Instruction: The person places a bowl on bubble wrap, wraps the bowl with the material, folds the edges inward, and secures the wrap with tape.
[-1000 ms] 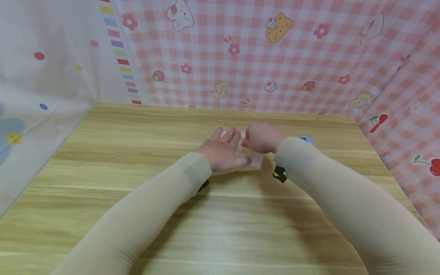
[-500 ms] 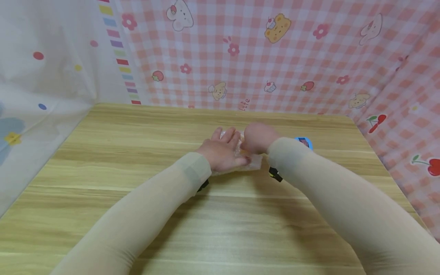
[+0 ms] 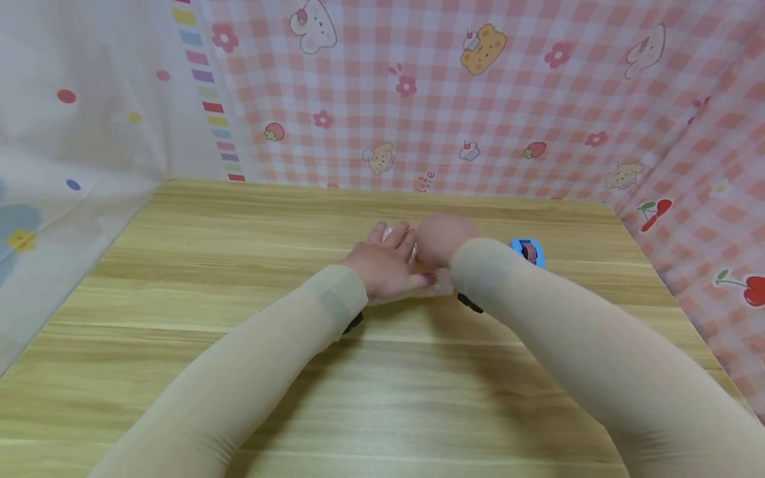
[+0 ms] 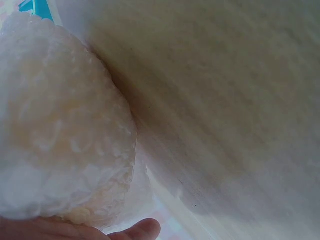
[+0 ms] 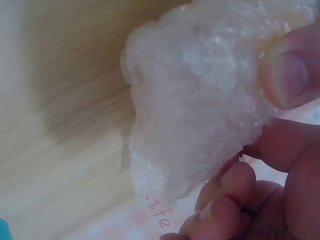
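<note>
A bundle of bubble wrap (image 3: pixel 442 284) lies on the table between the hands, with something pale orange faintly showing through it. My left hand (image 3: pixel 385 267) rests on its left part, fingers spread and straight, thumb toward the near side. Clear bubbles fill the left wrist view (image 4: pixel 65 115). My right hand (image 3: pixel 445 239) is on the bundle's right side, back of the hand up. In the right wrist view its curled fingers (image 5: pixel 225 200) and thumb pinch the edge of the wrap (image 5: pixel 195 100); the left thumb (image 5: pixel 290 77) presses from above.
A blue tape dispenser (image 3: pixel 538 255) with a reddish roll stands right of the right hand, partly behind the sleeve. The wooden table (image 3: pixel 239 265) ends at a pink checked cloth (image 3: pixel 370 86) behind and a white dotted cloth (image 3: pixel 78 133) on the left.
My right hand has shifted left over the bubble wrap, toward the left hand. More of the blue tape dispenser shows now. The left hand stays in place.
</note>
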`<act>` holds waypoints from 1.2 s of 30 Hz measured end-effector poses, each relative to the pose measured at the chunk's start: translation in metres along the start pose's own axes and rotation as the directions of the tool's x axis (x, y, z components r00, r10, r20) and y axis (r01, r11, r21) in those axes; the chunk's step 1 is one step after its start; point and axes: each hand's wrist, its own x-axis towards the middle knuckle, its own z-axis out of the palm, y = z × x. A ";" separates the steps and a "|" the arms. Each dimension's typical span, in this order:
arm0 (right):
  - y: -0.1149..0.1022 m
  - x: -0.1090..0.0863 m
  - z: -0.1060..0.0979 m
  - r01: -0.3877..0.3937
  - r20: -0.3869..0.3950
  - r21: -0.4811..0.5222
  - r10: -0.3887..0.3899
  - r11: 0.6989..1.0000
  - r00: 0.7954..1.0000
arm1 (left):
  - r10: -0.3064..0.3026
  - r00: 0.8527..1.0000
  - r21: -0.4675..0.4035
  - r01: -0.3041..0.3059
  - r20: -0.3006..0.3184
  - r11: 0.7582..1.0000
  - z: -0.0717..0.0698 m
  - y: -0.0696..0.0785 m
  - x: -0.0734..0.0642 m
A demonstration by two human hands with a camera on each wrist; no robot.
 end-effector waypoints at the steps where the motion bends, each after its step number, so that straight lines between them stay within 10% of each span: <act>1: -0.001 -0.001 0.000 -0.002 -0.003 0.002 0.002 1.000 1.000 | 0.000 1.000 -0.006 0.000 0.000 1.000 0.000 0.000 0.000; 36: 0.012 0.000 -0.008 0.000 -0.030 -0.043 -0.001 0.999 1.000 | 0.018 1.000 0.033 -0.018 0.008 0.999 -0.001 0.000 0.001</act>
